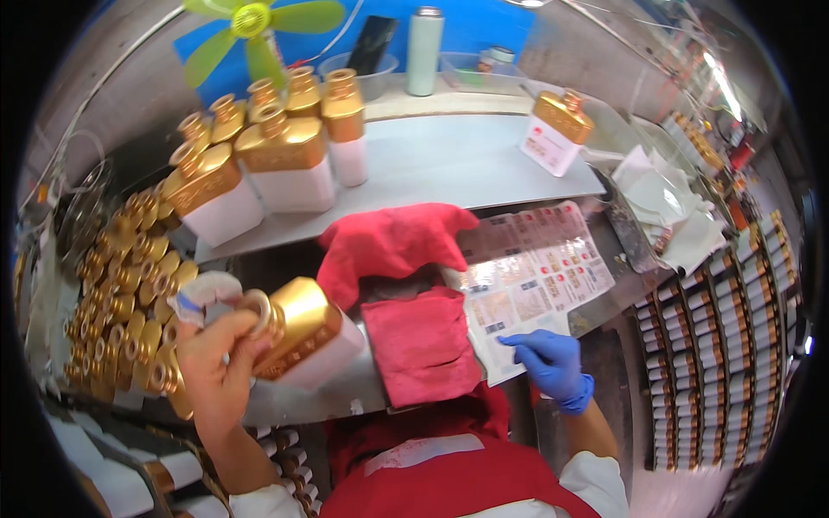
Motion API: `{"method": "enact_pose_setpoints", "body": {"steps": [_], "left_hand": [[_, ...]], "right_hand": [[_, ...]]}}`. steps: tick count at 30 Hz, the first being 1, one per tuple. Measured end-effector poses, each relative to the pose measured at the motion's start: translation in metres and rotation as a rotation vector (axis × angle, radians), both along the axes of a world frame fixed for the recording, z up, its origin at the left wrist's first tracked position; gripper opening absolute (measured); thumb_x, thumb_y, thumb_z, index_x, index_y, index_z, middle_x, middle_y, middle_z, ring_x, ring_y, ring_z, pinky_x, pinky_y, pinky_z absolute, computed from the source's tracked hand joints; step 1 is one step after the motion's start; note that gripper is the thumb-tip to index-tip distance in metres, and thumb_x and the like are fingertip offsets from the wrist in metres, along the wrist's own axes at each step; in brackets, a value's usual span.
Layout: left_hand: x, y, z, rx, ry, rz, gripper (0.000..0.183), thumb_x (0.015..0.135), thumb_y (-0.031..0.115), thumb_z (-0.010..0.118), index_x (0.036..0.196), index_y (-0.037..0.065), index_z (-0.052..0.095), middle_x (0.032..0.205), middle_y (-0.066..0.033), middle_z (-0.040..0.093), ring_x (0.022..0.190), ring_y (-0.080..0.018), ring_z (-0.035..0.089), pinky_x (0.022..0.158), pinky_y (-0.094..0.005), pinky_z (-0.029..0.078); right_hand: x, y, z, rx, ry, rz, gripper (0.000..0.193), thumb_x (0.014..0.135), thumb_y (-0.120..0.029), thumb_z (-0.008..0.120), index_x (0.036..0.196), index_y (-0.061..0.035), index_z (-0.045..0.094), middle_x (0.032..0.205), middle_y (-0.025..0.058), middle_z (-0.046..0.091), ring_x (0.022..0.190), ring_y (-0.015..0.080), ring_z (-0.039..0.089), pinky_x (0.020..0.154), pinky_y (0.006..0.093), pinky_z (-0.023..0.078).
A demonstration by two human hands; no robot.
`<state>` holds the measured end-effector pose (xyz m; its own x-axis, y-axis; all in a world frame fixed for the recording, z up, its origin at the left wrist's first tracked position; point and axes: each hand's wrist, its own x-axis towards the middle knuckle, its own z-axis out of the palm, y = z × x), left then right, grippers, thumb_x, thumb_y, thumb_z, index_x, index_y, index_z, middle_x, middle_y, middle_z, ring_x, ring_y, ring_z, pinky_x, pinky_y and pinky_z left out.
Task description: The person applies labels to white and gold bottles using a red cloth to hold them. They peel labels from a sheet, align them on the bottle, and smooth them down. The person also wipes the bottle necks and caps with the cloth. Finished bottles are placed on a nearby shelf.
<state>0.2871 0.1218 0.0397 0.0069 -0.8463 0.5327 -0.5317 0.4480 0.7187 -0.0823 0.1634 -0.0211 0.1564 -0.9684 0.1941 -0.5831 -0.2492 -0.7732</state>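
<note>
In my left hand (213,354) is a flat bottle (302,332) with a gold top and a white lower half, tilted sideways and gripped at its neck. White wrapping covers one or more of the fingers. My right hand (553,367), in a blue glove, is over the near edge of a label sheet (544,293), its index finger stretched out and the others partly curled. Small printed labels cover much of that sheet. Between the hands lies a folded red cloth (423,345), with a red padded cloth (389,242) just behind it.
Several similar bottles (285,164) stand on the grey shelf at left; one labelled bottle (557,134) stands at right. More gold bottles (129,293) crowd the left side. Racks of bottles (717,345) fill the right. A green fan (250,22) and a flask (424,52) are at the back.
</note>
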Motion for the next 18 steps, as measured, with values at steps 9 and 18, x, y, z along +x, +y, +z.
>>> {"method": "enact_pose_setpoints", "body": {"steps": [9,18], "left_hand": [[-0.068,-0.046,0.005,0.025,0.069,-0.540,0.018,0.067,0.001,0.075,0.080,0.000,0.063,0.103,-0.0131,0.055,0.092,-0.0233,0.055,0.080,-0.0312,0.044],[-0.113,-0.115,-0.037,0.159,-0.177,-0.315,0.012,0.075,0.013,0.067,0.084,0.006,0.067,0.115,-0.0185,0.052,0.116,-0.0354,0.035,0.100,-0.0433,0.026]], "right_hand": [[-0.099,-0.078,0.014,0.080,-0.277,-0.373,0.064,0.075,-0.009,0.072,0.134,-0.0066,0.046,0.094,-0.0013,0.056,0.060,0.0014,0.045,0.054,0.0186,0.041],[-0.190,-0.279,0.024,-0.179,-0.004,-0.430,0.085,0.065,-0.020,0.081,0.134,0.0036,0.037,0.115,0.0129,0.056,0.102,0.0185,0.055,0.085,0.0292,0.047]]}}
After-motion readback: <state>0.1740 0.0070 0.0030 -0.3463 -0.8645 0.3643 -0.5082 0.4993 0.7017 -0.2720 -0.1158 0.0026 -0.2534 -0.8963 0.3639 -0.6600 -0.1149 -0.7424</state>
